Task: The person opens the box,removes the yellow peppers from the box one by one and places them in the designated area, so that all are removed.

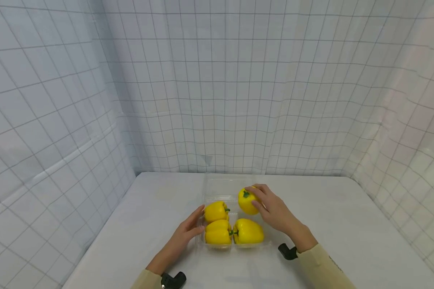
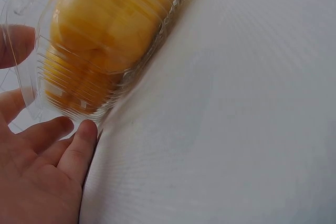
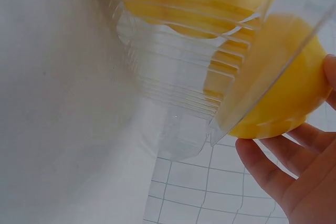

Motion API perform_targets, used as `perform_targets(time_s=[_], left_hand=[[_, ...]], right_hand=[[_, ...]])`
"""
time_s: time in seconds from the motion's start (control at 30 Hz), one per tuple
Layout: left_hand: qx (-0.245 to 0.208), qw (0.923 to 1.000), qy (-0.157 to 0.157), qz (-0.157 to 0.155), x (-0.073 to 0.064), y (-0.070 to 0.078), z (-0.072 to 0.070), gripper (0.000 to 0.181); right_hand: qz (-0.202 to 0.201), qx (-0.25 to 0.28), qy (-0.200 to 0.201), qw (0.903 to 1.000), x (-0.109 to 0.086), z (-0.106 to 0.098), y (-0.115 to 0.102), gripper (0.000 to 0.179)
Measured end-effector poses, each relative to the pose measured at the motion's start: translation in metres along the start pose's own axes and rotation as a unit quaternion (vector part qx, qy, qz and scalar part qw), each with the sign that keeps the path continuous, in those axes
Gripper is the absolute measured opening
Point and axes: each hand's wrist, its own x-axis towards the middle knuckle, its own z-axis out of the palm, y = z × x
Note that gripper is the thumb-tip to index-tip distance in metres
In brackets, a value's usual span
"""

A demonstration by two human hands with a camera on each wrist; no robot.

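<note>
Three yellow bell peppers (image 1: 217,235) are seated in a clear plastic container (image 1: 232,246), which is placed on the white counter (image 1: 159,196). The rear left position is occupied by the first pepper (image 1: 215,212), with its stem turned to the right. In the front row, the stems of the left and right peppers are directed toward each other at the middle. A clear lid (image 1: 220,186) is laid back at the far side of the container.

A fourth pepper (image 1: 245,204) is held by the right hand (image 1: 273,206) at the rear right portion of the container, with its green stem turned to the left. It is gripped between the thumb and the curved fingers. In the right wrist view, this pepper is partly seen through the ribbed side wall; whether the container floor is touched cannot be determined.

The left hand (image 1: 188,230) is positioned at the outer left side of the container, with the fingers extended and spread along the wall; nothing is gripped by it. Beige sleeves (image 1: 320,267) are worn on both arms, and a black device (image 1: 287,251) is fitted at each wrist. The counter is enclosed by white grid-patterned sheeting (image 1: 220,88).
</note>
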Motion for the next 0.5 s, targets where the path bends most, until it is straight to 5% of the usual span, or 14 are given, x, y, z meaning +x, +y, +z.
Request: perform_targets(time_s=[0.5], left_hand=[[-0.006, 1.0, -0.001, 0.001, 0.0008, -0.0022, -0.0005, 0.067]], right_hand=[[0.033, 0.021, -0.002, 0.9992, -0.0021, -0.0048, 0.0026, 0.041]])
